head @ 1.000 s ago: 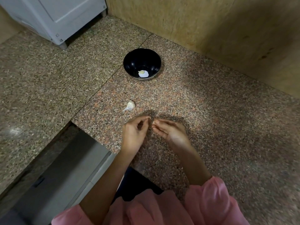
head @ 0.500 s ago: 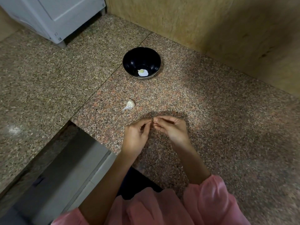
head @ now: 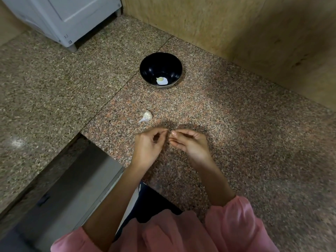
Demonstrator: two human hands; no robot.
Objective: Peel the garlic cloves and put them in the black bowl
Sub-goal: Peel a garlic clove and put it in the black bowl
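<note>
With one peeled clove (head: 161,81) in the black bowl (head: 145,70), my left hand (head: 148,145) and right hand (head: 190,143) meet fingertip to fingertip, pinching something I cannot tell; next I'd take the unpeeled clove (head: 147,115).

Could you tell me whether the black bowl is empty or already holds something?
Not empty. The black bowl stands upright on the granite counter with one pale peeled garlic clove lying on its bottom.

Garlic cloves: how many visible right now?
2. One peeled clove in the black bowl; one unpeeled clove on the counter before it. Possibly another hidden between the fingers.
</note>
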